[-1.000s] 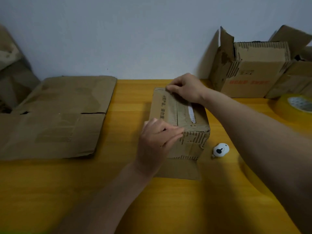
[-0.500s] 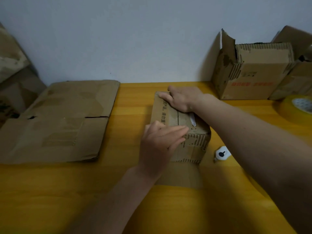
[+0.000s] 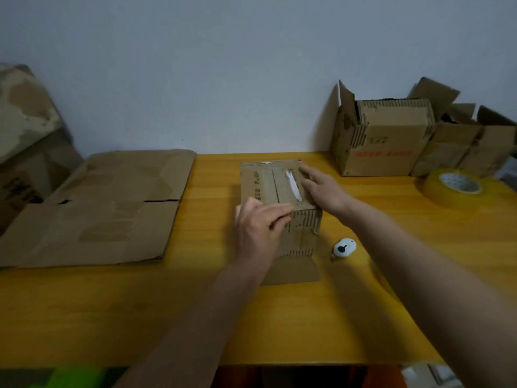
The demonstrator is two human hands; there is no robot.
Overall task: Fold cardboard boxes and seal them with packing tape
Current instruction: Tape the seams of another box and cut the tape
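A small cardboard box stands in the middle of the yellow table, its top flaps folded down with a seam and a strip of white tape along it. One flap lies flat on the table at its near end. My left hand rests on the box's near top edge with fingers laid flat toward the right. My right hand lies along the box's right top edge, fingers straight and pressing on the flap. A roll of yellowish packing tape lies at the right.
A flattened cardboard sheet covers the table's left side. Two open boxes stand against the wall at the back right. A small white cutter lies right of the box. More cardboard leans at the far left.
My right hand has slid from the box's far top edge back along the top to its right edge. My left hand stays at the near end.
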